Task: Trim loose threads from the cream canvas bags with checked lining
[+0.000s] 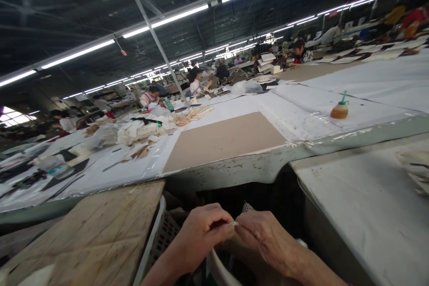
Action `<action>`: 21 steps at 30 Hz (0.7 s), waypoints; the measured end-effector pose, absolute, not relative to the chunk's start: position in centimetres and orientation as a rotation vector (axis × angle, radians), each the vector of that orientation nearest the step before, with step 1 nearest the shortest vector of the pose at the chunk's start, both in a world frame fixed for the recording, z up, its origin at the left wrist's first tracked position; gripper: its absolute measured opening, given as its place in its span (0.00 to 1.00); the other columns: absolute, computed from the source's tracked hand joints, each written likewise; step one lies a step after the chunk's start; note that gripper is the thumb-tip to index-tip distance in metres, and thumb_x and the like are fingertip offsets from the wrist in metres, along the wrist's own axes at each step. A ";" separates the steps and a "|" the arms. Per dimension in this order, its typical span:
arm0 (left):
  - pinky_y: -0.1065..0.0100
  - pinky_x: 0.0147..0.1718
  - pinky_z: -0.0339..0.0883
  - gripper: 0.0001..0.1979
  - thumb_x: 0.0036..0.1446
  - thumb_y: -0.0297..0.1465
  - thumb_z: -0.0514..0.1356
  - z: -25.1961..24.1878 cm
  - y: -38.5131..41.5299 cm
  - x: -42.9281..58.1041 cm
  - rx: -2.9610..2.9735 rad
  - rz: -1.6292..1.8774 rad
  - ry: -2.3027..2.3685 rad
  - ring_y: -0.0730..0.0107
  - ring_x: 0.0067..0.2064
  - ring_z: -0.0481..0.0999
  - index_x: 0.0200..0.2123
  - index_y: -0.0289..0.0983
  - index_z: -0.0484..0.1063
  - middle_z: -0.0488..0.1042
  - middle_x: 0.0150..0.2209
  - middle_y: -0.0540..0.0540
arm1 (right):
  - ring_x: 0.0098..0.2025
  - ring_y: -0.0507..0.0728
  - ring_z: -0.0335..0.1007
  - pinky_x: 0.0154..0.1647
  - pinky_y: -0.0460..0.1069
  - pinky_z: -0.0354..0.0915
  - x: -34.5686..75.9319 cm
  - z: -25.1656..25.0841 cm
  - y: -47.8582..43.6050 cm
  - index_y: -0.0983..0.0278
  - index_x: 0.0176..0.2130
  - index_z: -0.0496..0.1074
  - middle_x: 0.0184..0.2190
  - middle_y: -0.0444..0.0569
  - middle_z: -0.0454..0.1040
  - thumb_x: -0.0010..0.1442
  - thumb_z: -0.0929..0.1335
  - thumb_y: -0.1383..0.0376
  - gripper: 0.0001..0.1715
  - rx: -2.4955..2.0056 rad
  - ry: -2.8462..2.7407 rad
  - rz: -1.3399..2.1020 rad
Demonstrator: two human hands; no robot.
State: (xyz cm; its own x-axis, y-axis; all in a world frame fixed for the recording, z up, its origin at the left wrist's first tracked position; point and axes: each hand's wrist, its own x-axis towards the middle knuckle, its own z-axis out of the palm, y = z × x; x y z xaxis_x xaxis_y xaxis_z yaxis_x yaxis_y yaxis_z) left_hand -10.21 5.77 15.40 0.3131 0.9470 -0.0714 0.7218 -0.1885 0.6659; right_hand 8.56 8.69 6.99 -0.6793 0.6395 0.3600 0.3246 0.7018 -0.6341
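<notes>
My left hand point(208, 228) and my right hand point(264, 237) meet fingertip to fingertip low in the head view, in front of the table edge. Both pinch a piece of cream fabric point(219, 268), whose pale band hangs down below them. Only a small bit of its upper edge shows between my fingertips; the rest is partly hidden by my hands. Behind my right hand a small checked cloth corner point(247, 207) sticks up. Beyond my hands, a flat brown board point(228, 136) lies on the white-covered table point(301, 120).
A glue bottle point(339, 109) with a green nozzle stands at right. Heaped pale fabric pieces point(134, 132) lie at left. A plastic basket point(167, 232) sits beside a brown-covered surface point(100, 228); a grey surface point(368, 201) is at right. Several people work farther back.
</notes>
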 end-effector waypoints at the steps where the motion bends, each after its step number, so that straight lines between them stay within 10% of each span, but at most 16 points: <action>1: 0.72 0.34 0.60 0.09 0.59 0.30 0.59 15.2 5.6 -10.1 2.012 0.514 1.484 0.72 0.34 0.73 0.31 0.39 0.80 0.75 0.31 0.51 | 0.27 0.51 0.58 0.30 0.47 0.51 8.6 7.0 8.7 0.63 0.29 0.62 0.26 0.41 0.66 0.73 0.54 0.61 0.21 -0.720 -2.335 0.710; 21: 0.65 0.35 0.62 0.13 0.61 0.27 0.52 14.5 5.1 -9.6 2.400 0.029 1.917 0.58 0.38 0.78 0.33 0.38 0.76 0.80 0.34 0.44 | 0.28 0.53 0.66 0.29 0.47 0.54 9.0 7.3 8.9 0.62 0.33 0.67 0.26 0.44 0.71 0.73 0.52 0.59 0.24 -0.910 -2.412 0.722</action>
